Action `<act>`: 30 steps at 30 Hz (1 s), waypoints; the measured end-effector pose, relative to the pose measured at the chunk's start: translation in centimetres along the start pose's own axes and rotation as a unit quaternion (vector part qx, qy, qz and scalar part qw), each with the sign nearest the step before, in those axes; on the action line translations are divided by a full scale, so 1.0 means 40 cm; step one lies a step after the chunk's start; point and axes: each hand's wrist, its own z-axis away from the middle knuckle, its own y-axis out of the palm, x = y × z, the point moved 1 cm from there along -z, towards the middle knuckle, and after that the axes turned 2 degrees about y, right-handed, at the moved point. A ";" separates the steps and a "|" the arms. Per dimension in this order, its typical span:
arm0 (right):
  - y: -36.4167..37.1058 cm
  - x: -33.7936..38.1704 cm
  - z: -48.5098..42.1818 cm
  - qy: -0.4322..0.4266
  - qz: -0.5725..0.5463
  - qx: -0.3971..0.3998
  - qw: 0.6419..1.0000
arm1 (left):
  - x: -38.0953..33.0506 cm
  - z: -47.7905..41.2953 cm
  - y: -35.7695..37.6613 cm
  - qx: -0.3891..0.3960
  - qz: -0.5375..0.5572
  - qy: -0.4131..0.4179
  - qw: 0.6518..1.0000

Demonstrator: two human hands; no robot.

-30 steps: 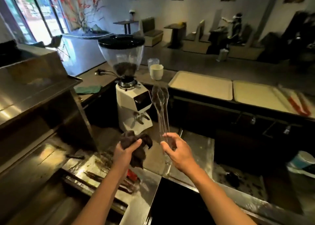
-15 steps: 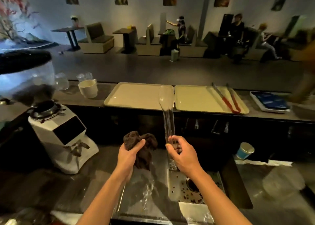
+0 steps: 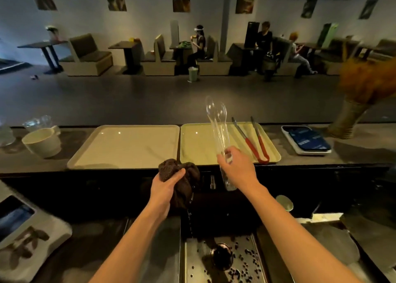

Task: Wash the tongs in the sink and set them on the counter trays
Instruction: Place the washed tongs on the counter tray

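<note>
The right hand has carried the clear tongs up from over the sink toward the counter. Its fingers are wrapped round their hinge end, and the tips lean over the right tray. The left hand clutches a dark cloth. Washing looks finished; setting down remains. Red-handled tongs already lie along that tray's right edge.

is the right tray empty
No. Red-handled tongs lie on the right tray; the clear tongs are held up in the right hand, not set down.
</note>
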 end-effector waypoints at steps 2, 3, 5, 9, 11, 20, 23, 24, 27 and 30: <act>-0.009 -0.014 -0.073 0.022 0.055 -0.001 0.998 | 0.000 -0.023 0.025 0.013 0.002 -0.015 1.000; -0.011 -0.019 -0.101 0.031 0.084 -0.001 0.996 | 0.001 -0.029 0.032 0.016 0.004 -0.022 1.000; -0.011 -0.033 -0.160 0.039 0.130 0.003 0.991 | 0.010 -0.050 0.044 0.012 0.005 -0.032 0.999; 0.009 -0.054 -0.227 0.048 0.177 0.023 0.983 | 0.031 -0.082 0.050 0.001 0.001 -0.045 0.999; 0.018 -0.058 -0.244 0.051 0.193 0.019 0.980 | 0.037 -0.092 0.050 -0.002 0.001 -0.049 0.999; 0.044 -0.057 -0.270 0.058 0.287 0.032 0.956 | 0.040 -0.129 0.035 -0.009 0.022 -0.049 0.999; 0.053 -0.044 -0.237 0.036 0.263 -0.062 0.962 | 0.039 -0.124 0.014 -0.012 0.028 -0.050 0.998; 0.059 -0.028 -0.218 0.001 0.241 -0.101 0.965 | 0.038 -0.118 -0.001 -0.019 0.032 -0.051 0.998; 0.091 0.031 -0.144 -0.087 0.113 -0.104 0.984 | 0.040 -0.097 -0.060 -0.043 0.043 -0.054 0.997; 0.167 0.092 -0.058 -0.116 0.018 -0.020 0.993 | 0.041 -0.062 -0.141 -0.085 0.061 -0.051 0.993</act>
